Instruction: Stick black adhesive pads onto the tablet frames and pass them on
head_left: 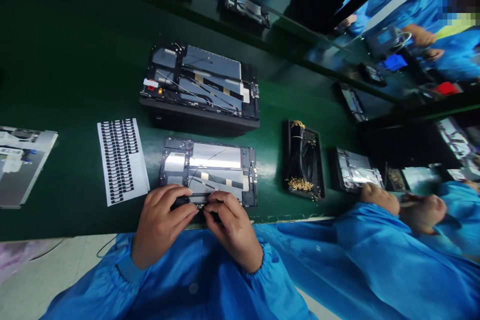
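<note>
An opened tablet chassis (210,165) lies on the green belt in front of me, with thin black cables across its silver plate. My left hand (159,222) and my right hand (232,227) meet at its near edge. Both have fingers curled and pinched on a small black part (195,204) at that edge. Blue sleeves cover both my wrists.
A white sheet of black stickers (122,160) lies left of the chassis. Behind it stands a stack of similar chassis (200,87). A black tray of cables with gold ends (303,160) sits to the right. A co-worker's hand (377,197) rests on another chassis (354,170).
</note>
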Motion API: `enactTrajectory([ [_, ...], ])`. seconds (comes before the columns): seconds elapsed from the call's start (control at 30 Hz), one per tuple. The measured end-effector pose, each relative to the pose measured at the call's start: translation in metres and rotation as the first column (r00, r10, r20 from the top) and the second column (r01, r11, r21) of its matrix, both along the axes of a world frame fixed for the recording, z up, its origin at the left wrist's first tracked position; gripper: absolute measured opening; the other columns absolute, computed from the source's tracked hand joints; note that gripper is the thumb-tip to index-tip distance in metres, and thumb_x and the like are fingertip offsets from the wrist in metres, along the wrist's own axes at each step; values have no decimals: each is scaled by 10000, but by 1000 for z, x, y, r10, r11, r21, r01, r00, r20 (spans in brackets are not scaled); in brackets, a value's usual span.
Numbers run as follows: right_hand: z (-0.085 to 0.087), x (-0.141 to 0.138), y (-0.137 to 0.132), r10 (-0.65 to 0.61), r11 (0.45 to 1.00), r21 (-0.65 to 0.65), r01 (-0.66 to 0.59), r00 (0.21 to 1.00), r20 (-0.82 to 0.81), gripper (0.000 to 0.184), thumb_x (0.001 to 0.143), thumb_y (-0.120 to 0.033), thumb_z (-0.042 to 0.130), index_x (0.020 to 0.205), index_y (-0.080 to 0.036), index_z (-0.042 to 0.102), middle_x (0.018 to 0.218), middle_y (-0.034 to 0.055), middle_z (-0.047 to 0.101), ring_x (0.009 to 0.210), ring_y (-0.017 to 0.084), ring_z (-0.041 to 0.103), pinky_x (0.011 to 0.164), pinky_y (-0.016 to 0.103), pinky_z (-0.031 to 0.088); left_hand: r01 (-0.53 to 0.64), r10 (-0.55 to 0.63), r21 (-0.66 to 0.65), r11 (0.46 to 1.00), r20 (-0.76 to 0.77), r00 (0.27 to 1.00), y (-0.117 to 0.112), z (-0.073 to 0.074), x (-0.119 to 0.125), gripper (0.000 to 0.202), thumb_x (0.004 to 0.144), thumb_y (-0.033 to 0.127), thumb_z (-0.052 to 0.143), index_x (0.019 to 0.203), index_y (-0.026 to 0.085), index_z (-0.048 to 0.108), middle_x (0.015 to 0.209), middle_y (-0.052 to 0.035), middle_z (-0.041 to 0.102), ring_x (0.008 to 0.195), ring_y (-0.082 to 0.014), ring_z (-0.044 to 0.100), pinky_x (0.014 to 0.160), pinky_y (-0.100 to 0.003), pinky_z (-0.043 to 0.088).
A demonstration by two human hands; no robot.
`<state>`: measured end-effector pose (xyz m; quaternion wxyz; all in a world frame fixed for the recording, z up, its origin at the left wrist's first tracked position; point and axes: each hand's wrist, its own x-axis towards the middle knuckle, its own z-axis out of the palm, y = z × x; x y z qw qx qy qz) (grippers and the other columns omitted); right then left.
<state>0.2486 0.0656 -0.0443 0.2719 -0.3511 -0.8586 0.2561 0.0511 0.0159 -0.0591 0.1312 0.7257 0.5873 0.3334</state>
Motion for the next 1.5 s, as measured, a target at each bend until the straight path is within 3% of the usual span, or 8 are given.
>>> enactTrajectory([
  [0.47, -1, -1, 0, -6, 999, 54, 2, 998, 65, 123, 970, -120, 569, 1046, -195, 631, 1045, 104, 673, 998, 205, 666, 843, 353, 598, 5, -4, 32, 999, -32, 999, 0, -1, -1, 105, 943, 225, 628, 943, 278, 718, 1156, -19, 702, 1132, -233, 609, 944, -413, 463],
  [0.63, -9, 4, -11, 27, 986, 158, -44, 994, 108, 302, 965, -119, 587, 1262, -165, 608, 1173, 142, 684, 1109, 229, 658, 918, 375, 593, 15, -16, 38, 999, 12, 1000, -4, 4, -5, 115, 935, 200, 634, 1030, 241, 686, 1197, -48, 683, 1184, -223, 598, 1016, -406, 477],
  [0.83, -30, 8, -23, 79, 930, 342, -133, 982, 169, 386, 983, -221, 569, 1356, -121, 591, 1316, 200, 643, 1205, 296, 617, 917, 443, 580, -318, 313, 130, 939, 61, 948, -21, 12, -56, 214, 890, 123, 666, 1076, 229, 649, 1179, -64, 673, 1165, -218, 617, 1048, -412, 480],
  [0.93, -26, 4, -17, 94, 924, 356, -141, 985, 145, 360, 971, -235, 590, 1322, -161, 623, 1305, 180, 657, 1124, 293, 643, 868, 450, 563, -394, 399, 139, 909, -12, 917, -28, 12, -87, 229, 915, 136, 623, 1125, 227, 631, 1237, -79, 666, 1213, -238, 603, 1059, -447, 475],
  [1.07, 0, -26, 0, 116, 953, 270, -139, 988, 100, 299, 973, -227, 598, 1267, -186, 629, 1216, 146, 674, 1049, 270, 636, 842, 437, 521, -282, 278, -7, 959, -140, 950, -31, 7, -105, 394, 954, 173, 504, 1345, 217, 519, 1418, -87, 597, 1378, -247, 504, 1190, -521, 364],
  [1.2, 20, -87, 18, 283, 929, 193, -316, 942, 180, 137, 994, -211, 568, 1090, -179, 660, 1019, 89, 687, 925, 221, 610, 802, 376, 498, -251, 231, -98, 963, -181, 956, -31, 2, -103, 579, 930, 176, 472, 1499, 185, 365, 1487, -105, 539, 1416, -238, 470, 1227, -518, 333],
  [1.33, 13, -141, 24, 337, 845, 272, -461, 853, 399, 91, 960, -188, 628, 876, -173, 658, 873, 64, 650, 835, 222, 578, 740, 367, 466, -262, 243, -100, 960, -169, 955, -32, -2, -102, 614, 918, 171, 473, 1517, 176, 338, 1505, -116, 512, 1421, -237, 461, 1223, -504, 350],
  [1.5, 6, -165, 23, 316, 826, 279, -490, 812, 490, 79, 966, -173, 612, 911, -137, 657, 892, 91, 653, 884, 248, 590, 769, 386, 480, -260, 245, -88, 961, -155, 957, -31, -6, -106, 600, 938, 191, 460, 1522, 178, 322, 1514, -124, 500, 1423, -249, 459, 1216, -512, 360],
])
